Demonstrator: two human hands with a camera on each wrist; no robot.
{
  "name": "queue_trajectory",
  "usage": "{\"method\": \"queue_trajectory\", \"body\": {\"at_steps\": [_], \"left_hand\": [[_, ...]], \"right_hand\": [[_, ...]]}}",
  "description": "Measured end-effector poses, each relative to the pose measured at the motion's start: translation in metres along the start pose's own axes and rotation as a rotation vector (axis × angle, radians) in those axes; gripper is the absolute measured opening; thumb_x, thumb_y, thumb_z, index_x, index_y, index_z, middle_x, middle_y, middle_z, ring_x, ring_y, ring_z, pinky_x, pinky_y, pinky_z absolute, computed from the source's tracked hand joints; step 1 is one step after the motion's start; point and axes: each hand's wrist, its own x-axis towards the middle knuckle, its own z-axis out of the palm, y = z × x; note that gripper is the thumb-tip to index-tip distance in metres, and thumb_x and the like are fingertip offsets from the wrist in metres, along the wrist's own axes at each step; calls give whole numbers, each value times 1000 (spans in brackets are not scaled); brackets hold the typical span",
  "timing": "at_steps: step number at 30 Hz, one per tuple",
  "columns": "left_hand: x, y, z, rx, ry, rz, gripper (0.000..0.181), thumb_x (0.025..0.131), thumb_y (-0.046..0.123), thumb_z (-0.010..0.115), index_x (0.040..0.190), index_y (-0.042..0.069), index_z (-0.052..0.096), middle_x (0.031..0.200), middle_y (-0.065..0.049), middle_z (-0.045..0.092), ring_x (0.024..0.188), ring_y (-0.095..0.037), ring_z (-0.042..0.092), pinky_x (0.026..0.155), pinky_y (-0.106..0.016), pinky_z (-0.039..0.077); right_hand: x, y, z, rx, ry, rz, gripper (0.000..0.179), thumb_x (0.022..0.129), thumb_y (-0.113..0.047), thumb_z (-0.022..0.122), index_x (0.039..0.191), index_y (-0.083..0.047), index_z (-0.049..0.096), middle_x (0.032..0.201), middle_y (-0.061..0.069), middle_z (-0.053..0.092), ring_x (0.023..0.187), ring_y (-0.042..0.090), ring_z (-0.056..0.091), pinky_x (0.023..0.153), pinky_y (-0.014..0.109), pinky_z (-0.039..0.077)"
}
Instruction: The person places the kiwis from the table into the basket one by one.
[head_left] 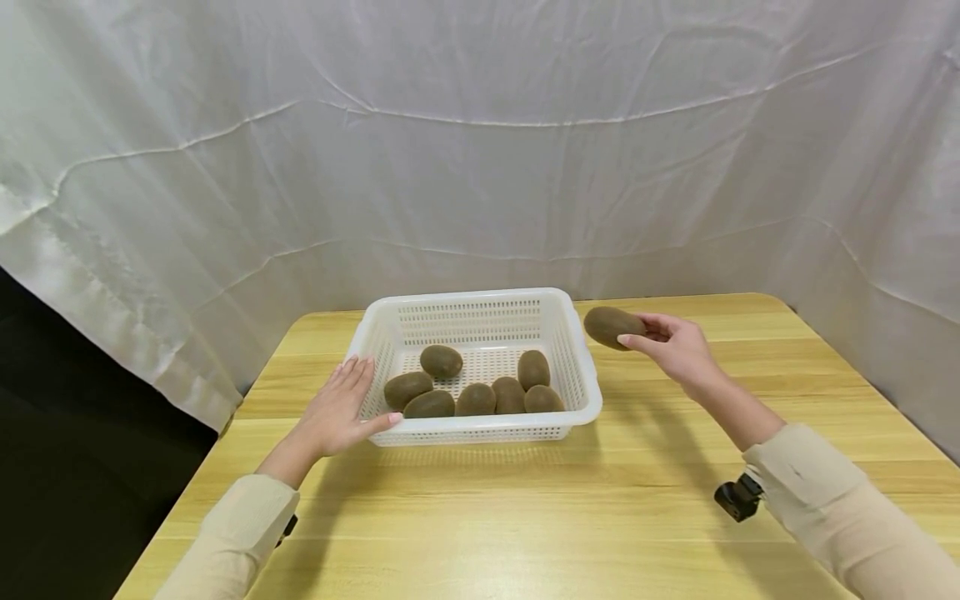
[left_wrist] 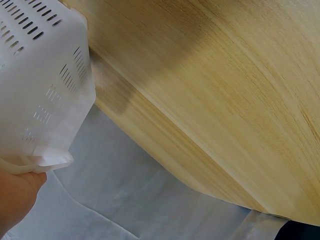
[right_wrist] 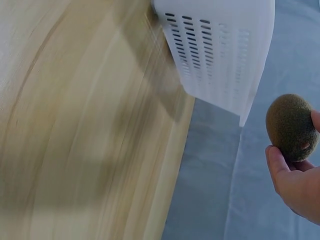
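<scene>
A white perforated plastic basket (head_left: 480,423) stands on the table with several brown kiwis (head_left: 441,362) inside, most of them along its front side. My left hand (head_left: 341,412) rests on the basket's front left corner, fingers straight over the left rim and thumb along the front rim. In the left wrist view, part of that hand (left_wrist: 19,197) shows right at the rim. Off the basket's right side, my right hand (head_left: 678,348) pinches one kiwi (head_left: 611,327) between thumb and fingers, held up above the table. The right wrist view shows this kiwi (right_wrist: 290,127) at the fingertips.
The wooden table (head_left: 480,517) extends in front of the basket and to both sides. Behind it hangs a pale grey curtain (head_left: 480,183), close to the table's back edge. A dark area (head_left: 82,450) lies beyond the left edge.
</scene>
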Motion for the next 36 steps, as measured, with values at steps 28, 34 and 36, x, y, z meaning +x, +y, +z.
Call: {"method": "queue_trajectory", "body": {"at_steps": [28,34,36], "left_hand": [[0,-1,1,3,2,1,94,85,56,50,143,-11,19,150,-27,20,141,-42,12,116,-52,12],[0,-1,1,2,2,0,94,85,57,50,143,-10,19,150,-26,20,141,-42,13,116,-52,12],[0,0,2,0,2,1,94,85,57,50,143,-11,19,150,-26,20,141,-42,13,116,-52,12]], "right_hand": [[26,-32,67,-7,-89,-141,53,84,-17,67,129,5,50,124,24,57,110,34,58,87,33,53],[31,-34,84,-81,-84,-203,50,82,-14,68,125,7,54,117,25,61,103,34,61,85,39,54],[32,-34,88,-94,-84,-213,49,82,-12,68,124,8,54,114,25,62,101,33,62,83,38,54]]}}
